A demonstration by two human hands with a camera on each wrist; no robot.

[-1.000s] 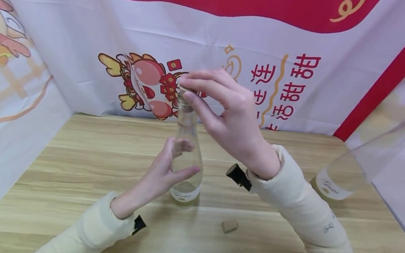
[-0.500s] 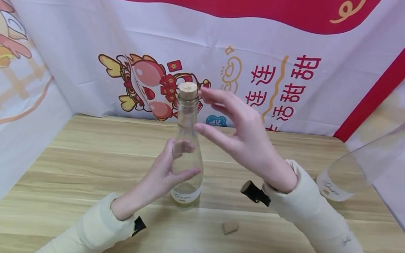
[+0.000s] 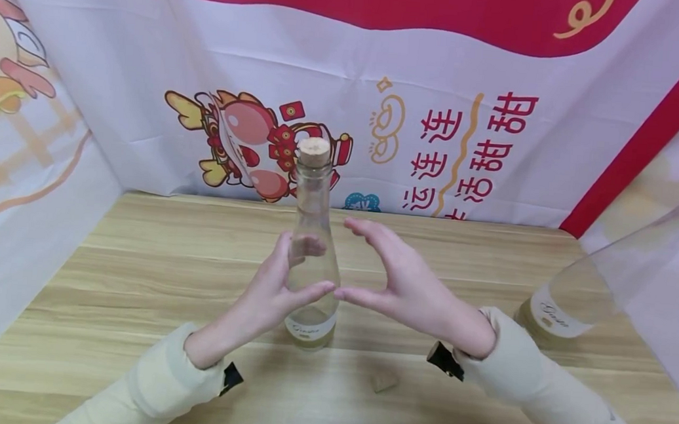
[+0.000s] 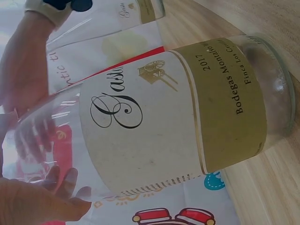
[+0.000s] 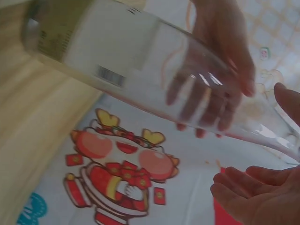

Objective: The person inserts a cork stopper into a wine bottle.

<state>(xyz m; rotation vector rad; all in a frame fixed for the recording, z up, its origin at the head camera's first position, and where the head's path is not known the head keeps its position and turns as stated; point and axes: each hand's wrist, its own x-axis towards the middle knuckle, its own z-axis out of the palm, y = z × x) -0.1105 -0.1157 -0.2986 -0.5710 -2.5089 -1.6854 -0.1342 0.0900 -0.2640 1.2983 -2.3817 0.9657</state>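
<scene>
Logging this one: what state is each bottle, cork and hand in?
Middle bottle: upright, corked, looks empty.
Top cork: in that bottle's mouth, partly sticking out.
Loose cork: lying on the table.
Other bottle: standing at the right, top out of frame.
Left hand: gripping the middle bottle's body.
Right hand: thumb and fingers apart, beside the middle bottle; contact unclear.

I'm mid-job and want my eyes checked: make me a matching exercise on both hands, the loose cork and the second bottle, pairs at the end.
Things
1. left hand
2. right hand
3. loose cork
4. second bottle

Places or states
A. gripping nothing
B. at the head view's right edge
C. wrapped round the held bottle
D. lying on the tabletop

Pairs: 1-C, 2-A, 3-D, 4-B
</scene>
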